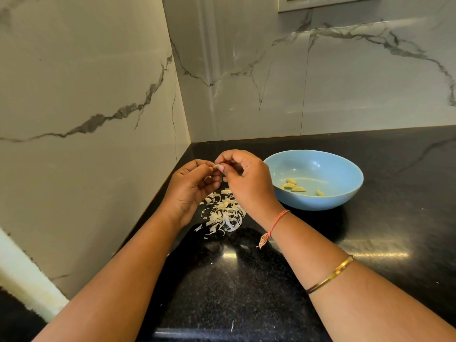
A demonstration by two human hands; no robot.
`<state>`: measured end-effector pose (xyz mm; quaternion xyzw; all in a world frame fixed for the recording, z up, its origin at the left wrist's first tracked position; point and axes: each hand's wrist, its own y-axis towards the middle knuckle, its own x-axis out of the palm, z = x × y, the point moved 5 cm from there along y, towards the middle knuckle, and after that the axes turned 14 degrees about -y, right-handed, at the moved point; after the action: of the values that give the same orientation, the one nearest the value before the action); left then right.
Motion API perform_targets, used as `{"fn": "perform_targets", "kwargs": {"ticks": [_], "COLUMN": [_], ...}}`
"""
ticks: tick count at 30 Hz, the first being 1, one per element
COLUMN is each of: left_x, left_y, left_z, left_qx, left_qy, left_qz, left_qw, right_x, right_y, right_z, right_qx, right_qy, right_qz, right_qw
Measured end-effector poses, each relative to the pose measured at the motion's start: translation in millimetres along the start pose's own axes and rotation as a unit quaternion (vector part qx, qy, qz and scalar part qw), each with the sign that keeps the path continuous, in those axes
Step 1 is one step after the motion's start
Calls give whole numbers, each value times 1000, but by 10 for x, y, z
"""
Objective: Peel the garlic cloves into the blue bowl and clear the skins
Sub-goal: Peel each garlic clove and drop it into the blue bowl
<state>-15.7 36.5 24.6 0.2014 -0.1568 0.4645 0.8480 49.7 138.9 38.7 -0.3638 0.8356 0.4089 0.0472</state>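
Observation:
A garlic clove (216, 166) is pinched between both hands above the counter's back left corner. My left hand (191, 187) holds it with curled fingers, and my right hand (246, 181) pinches its tip with thumb and forefinger. Below the hands lies a pile of pale garlic skins (223, 212) on the black counter. The blue bowl (345, 191) stands just right of my right hand, with several peeled cloves (293, 186) lying in its bottom.
The black stone counter (246, 280) ends at marble walls on the left and at the back. A few stray skin flakes (232, 325) lie near the front edge. A switch plate (328, 2) is on the back wall, top right.

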Motion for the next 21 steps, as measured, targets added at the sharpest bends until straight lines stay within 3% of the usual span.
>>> {"fn": "perform_targets", "kwargs": {"ticks": [10, 17, 21], "left_x": [-3, -22, -27], "left_y": [4, 21, 15], "left_z": [4, 16, 49], "left_qx": [0, 52, 101], "left_qy": [-9, 69, 147], "left_qz": [-5, 5, 17], "left_qw": [1000, 996, 984], "right_x": [35, -10, -17], "right_y": [-52, -17, -20], "right_z": [47, 45, 8], "right_qx": [159, 90, 56], "right_qy": [216, 60, 7], "right_qz": [-64, 17, 24], "right_qw": [961, 994, 998]}}
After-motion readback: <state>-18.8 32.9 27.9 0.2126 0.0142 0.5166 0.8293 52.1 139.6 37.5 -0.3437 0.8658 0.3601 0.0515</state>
